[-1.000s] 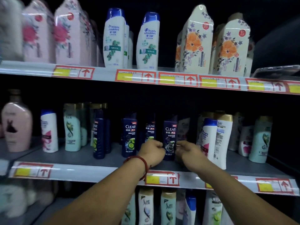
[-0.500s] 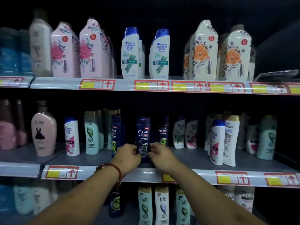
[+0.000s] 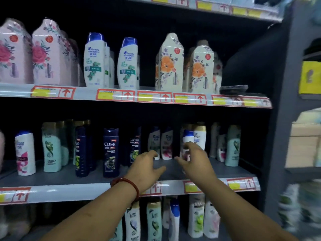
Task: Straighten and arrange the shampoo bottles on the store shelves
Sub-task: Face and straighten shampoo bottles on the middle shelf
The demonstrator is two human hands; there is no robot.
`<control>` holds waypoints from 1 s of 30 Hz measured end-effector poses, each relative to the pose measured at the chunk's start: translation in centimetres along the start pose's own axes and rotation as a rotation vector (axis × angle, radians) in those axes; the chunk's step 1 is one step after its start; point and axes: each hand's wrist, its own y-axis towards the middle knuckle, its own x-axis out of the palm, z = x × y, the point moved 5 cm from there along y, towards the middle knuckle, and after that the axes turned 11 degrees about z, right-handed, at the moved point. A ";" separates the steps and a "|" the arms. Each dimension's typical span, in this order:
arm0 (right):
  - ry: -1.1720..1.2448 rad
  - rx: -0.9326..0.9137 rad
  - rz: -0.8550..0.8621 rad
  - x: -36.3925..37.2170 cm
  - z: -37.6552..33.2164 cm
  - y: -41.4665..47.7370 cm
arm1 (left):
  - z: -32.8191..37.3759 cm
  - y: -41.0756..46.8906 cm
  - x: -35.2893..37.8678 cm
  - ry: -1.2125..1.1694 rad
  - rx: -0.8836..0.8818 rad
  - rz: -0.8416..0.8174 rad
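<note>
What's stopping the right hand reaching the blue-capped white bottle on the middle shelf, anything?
Probably yes, reachable: the right hand is open directly in front of the blue-capped white bottle, with nothing visible between them.

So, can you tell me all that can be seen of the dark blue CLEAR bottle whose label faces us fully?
The dark blue CLEAR bottle is tall and slim, seemingly glossy plastic, with a cap of the same blue. Its label faces out: a small red mark, the white word CLEAR, smaller white lines, and a dark picture below. It stands upright near the front of the grey middle shelf, with gaps on both sides. The left hand hovers to its right, not touching it.
</note>
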 end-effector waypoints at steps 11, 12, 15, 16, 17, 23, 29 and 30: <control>0.073 0.274 0.018 -0.5 11.0 2.7 | 2.4 4.4 12.1 -0.343 -0.259 -0.099; 0.093 0.275 0.004 -0.1 11.3 2.9 | 2.3 4.6 12.7 -0.360 -0.260 -0.111; 0.187 0.271 -0.059 1.2 11.6 2.9 | 2.1 4.9 13.8 -0.406 -0.258 -0.125; 0.201 0.263 -0.071 1.6 11.6 2.8 | 2.0 5.0 13.9 -0.422 -0.264 -0.125; 0.207 0.252 -0.075 1.9 11.6 2.8 | 1.8 5.1 13.8 -0.426 -0.267 -0.121; 0.248 0.232 -0.167 4.0 9.8 2.6 | -1.6 5.0 10.1 -0.089 -0.214 -0.029; 0.136 0.152 -0.144 7.3 6.0 2.3 | -4.6 4.1 7.4 -0.010 -0.228 0.119; 0.129 0.135 -0.160 7.6 5.5 2.3 | -4.8 4.0 7.2 -0.020 -0.228 0.136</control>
